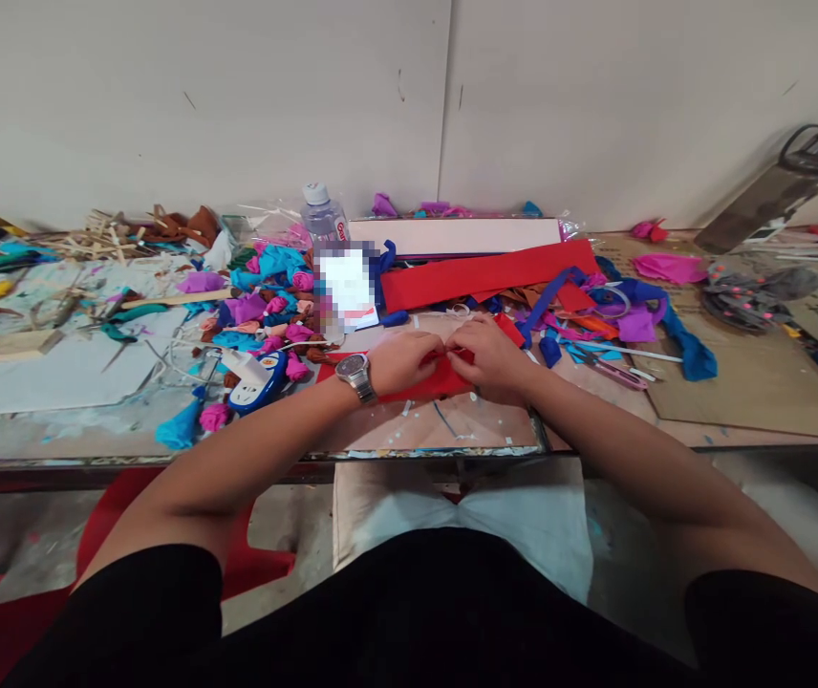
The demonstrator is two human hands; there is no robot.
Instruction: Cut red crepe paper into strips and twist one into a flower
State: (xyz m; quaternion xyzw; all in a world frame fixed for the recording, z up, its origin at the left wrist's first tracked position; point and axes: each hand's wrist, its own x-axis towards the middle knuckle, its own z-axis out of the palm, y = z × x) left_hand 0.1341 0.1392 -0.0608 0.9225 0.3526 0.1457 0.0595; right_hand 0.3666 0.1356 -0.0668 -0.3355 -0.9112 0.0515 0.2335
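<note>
A red strip, apparently crepe paper (419, 384), lies near the table's front edge under both hands. My left hand (409, 361), with a watch (355, 375) on its wrist, has its fingers closed in a pinch on the strip. My right hand (482, 352) meets it fingertip to fingertip, also pinching at the strip. Just what sits between the fingertips is too small to make out. Behind the hands lies a longer folded red strip (491, 274). A lit phone (350, 287), partly blurred, leans among scraps beyond my left hand.
Left of the hands are a blue-and-white power strip (258, 382) and a heap of coloured paper flowers (266, 306). A water bottle (324, 220) stands at the back. Scissors (620, 373) and a cardboard sheet (731, 373) lie to the right.
</note>
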